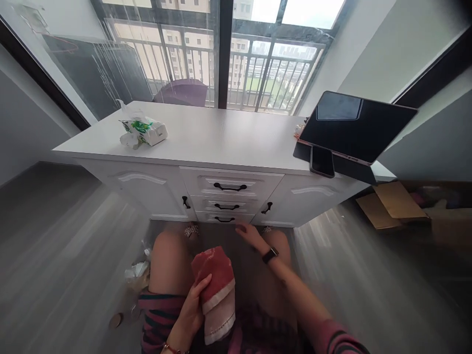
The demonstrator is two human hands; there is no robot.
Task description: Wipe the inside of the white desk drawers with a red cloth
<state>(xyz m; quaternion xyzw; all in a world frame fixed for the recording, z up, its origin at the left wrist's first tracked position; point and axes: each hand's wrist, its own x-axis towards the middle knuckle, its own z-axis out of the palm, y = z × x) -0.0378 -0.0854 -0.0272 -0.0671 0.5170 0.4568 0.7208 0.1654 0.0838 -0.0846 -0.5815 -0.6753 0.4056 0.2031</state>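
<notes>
My left hand [193, 307] lies low in the middle of the view, its fingers wrapped round a folded red and pale cloth [216, 290] that rests on my lap. My right hand [250, 235], with a dark watch on its wrist, stretches forward with fingers spread, close under the lowest drawer handle [224, 220] of a white cabinet [206, 147]. It holds nothing. Three drawers with black handles stack in the cabinet's middle, all closed.
On the cabinet top sit a pack of tissues [143, 132] at the left and a dark tablet [356, 125] on a stand with a phone [322, 161] at the right. Crumpled wrappers [136, 270] lie on the floor left of my knee. Cardboard boxes [396, 204] stand at the right.
</notes>
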